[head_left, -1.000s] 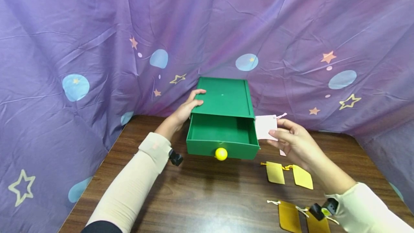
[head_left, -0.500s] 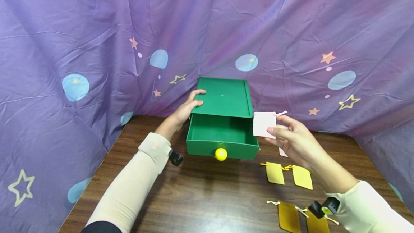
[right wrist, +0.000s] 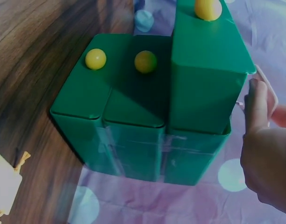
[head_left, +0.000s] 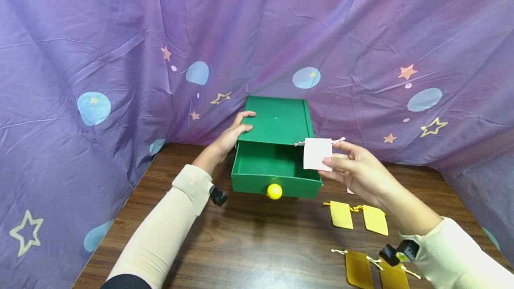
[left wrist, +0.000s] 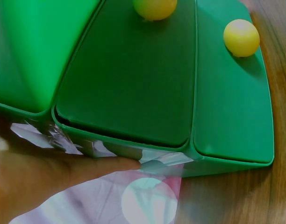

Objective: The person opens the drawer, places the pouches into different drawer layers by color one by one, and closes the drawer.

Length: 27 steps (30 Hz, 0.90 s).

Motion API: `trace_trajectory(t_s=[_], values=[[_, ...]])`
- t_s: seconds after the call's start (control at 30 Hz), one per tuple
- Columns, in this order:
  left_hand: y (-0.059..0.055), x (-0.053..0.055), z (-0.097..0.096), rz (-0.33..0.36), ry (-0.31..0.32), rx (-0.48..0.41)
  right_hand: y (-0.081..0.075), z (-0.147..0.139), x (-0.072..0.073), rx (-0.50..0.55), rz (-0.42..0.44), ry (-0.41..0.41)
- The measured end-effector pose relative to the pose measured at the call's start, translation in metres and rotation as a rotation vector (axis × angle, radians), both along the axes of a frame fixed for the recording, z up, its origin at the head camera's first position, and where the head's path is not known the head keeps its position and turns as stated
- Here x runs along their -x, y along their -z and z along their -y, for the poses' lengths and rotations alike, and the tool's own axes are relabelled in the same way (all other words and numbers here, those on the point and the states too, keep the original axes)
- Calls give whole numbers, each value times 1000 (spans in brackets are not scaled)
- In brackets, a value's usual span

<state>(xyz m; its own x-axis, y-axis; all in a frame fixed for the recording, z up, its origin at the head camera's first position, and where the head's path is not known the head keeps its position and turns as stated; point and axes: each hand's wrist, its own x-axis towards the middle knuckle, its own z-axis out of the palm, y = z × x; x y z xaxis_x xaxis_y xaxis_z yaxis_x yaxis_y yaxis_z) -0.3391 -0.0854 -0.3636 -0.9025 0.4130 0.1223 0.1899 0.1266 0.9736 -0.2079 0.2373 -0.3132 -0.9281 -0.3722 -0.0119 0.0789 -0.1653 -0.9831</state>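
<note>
Thumb and fingers of the right hand pinch a small pale-pink pouch by its right side, holding it above the right part of an open drawer that juts from the top of a green cabinet. Fairly straight and slightly apart, the fingers of the left hand rest against the cabinet's left edge. Two yellow pouches and, nearer the person, two brown pouches lie on the wooden table, below the right hand.
</note>
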Motion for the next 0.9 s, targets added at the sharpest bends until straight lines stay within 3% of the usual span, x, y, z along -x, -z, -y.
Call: trace_trajectory(t_s=[0.23,0.9], values=[[0,0,1,-5,4,4,-7,8,3,-61,46,-51],[0,-2,1,5,-1,-4,-15,37,11,-101,157,-186]])
